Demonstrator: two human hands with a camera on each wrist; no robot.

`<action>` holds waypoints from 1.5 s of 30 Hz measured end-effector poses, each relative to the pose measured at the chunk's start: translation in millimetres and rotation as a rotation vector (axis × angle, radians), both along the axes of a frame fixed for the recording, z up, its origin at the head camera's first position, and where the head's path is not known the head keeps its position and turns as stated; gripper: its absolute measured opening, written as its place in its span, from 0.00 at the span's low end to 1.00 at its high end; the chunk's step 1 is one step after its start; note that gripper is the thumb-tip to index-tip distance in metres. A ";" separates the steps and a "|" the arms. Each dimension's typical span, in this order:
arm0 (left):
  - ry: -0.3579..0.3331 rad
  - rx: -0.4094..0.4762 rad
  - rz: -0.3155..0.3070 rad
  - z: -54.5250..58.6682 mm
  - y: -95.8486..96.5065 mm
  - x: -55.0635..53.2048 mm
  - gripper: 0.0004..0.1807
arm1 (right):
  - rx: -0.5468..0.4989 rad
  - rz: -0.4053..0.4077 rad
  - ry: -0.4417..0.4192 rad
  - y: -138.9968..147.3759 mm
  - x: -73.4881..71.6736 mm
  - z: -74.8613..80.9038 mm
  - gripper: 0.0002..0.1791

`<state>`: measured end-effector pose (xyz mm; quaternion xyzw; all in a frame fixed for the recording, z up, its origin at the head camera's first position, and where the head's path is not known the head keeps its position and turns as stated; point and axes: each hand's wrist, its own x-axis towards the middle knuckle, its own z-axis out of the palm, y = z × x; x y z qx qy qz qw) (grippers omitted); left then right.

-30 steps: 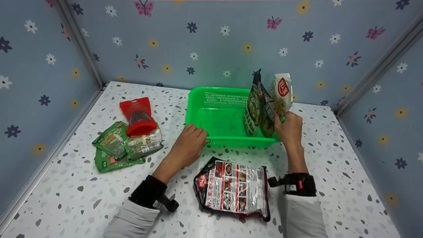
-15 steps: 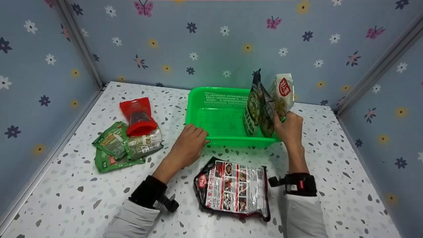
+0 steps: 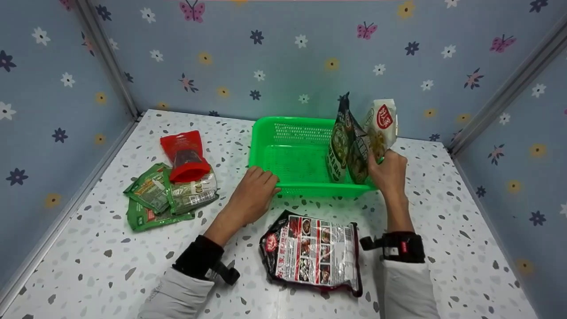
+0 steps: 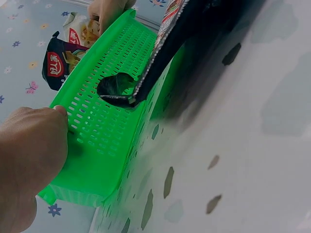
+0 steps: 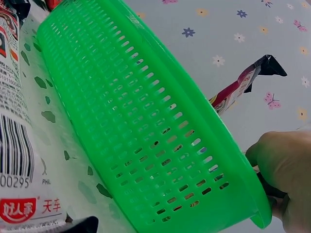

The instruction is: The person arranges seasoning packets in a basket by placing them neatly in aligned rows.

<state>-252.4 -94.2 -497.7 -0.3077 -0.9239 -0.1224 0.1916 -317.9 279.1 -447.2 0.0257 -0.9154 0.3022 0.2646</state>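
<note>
My left hand (image 3: 254,195) grips the near rim of a green plastic basket (image 3: 292,153) close to its left corner, fingers curled over the edge. At the basket's right end, my right hand (image 3: 390,173) holds the lower part of a white food packet (image 3: 384,119) with a red logo; the fingertips are partly hidden. Two dark food packets (image 3: 340,141) stand upright in the basket, just left of that hand. A larger black and red food packet (image 3: 312,250) lies on the table in front of the basket, between the forearms.
Several green packets (image 3: 148,190) lie in an overlapping pile at the left, with a red packet (image 3: 186,155) on top. Patterned wall panels (image 3: 283,57) enclose the speckled table (image 3: 110,266) at the back and both sides.
The white packet's top has leaned slightly to the right, with my right hand shifting a little the same way. My left hand and the basket have stayed still.
</note>
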 end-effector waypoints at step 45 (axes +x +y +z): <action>-0.057 0.021 -0.021 3.5 -2.5 0.5 0.18 | -0.543 -0.094 0.569 -7.6 45.2 76.6 0.17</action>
